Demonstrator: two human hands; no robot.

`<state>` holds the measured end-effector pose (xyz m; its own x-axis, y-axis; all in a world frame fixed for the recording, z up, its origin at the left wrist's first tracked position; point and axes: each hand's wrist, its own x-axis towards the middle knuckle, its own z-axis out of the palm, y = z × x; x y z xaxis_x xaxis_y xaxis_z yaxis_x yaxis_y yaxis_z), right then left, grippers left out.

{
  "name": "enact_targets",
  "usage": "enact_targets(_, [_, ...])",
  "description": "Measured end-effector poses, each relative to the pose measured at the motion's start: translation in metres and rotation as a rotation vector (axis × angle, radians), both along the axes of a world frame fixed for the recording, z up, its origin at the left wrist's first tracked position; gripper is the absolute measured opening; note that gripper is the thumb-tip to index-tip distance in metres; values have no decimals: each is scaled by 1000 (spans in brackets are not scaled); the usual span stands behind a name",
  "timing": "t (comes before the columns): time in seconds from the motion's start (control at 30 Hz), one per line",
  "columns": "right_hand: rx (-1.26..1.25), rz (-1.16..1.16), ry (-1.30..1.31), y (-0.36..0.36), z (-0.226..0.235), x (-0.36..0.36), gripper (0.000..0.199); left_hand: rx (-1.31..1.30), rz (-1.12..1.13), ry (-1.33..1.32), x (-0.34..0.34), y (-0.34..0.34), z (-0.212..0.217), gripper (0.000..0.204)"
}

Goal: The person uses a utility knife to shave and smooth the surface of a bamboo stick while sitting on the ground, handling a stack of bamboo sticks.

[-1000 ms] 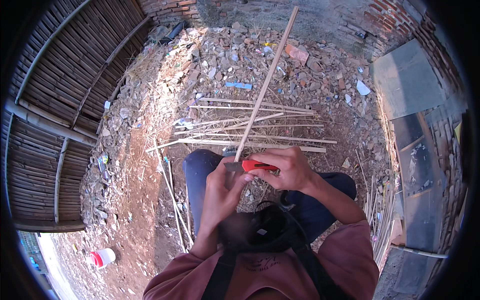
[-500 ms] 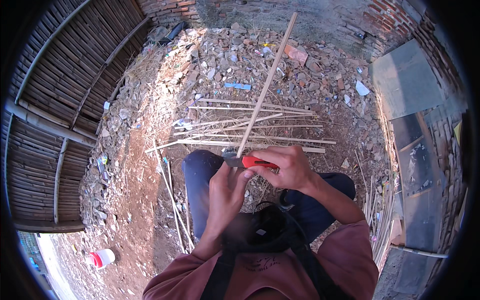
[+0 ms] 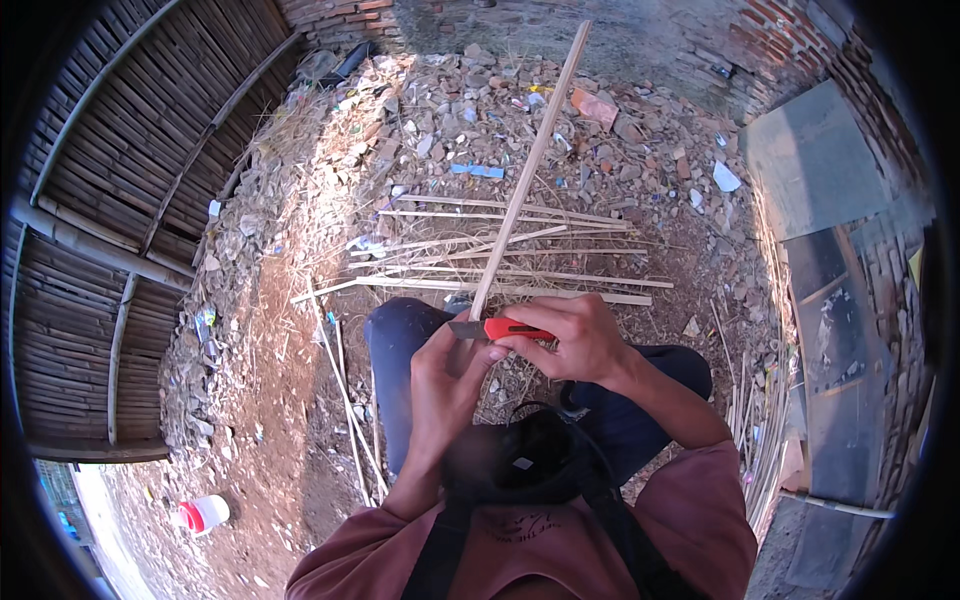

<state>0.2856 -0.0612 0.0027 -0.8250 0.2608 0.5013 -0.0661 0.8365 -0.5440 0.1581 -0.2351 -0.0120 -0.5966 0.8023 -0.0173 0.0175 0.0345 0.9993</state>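
Observation:
A long, pale bamboo strip (image 3: 532, 170) slants up and away from my lap, its far end over the rubble. My left hand (image 3: 440, 385) is closed on the near end of it, thumb and fingers partly hidden behind the blade. In my right hand (image 3: 585, 340) is a red utility knife (image 3: 507, 328), blade out and pointing left. The blade lies across the strip's near end, close to my left thumb and fingers. Whether it bites into the strip is too small to tell.
Several more bamboo strips (image 3: 560, 282) lie crosswise on the ground beyond my knees. Broken brick and stone rubble (image 3: 440, 115) reaches back to a brick wall. Slatted bamboo panels (image 3: 75, 340) stand left, near a red-and-white container (image 3: 205, 513). Boards (image 3: 815, 155) lean at the right.
The far end of the bamboo strip has shifted slightly left. Both hands and the knife have moved only a little, and the grips are the same.

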Motion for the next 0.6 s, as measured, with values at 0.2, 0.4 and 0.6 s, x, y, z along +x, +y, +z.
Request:
enact_targets(0.2, [6,-22,17,-2,-1,-1,28,106,126,-62,4,5,2,32])
enact_targets(0.4, [24,-47,52,-4,-1,-1,28,8,84,-31,1,2,-1,40])
enact_targets(0.6, [64,-95,83,-7,-1,-1,31,23,127,26,5,6,8,30])
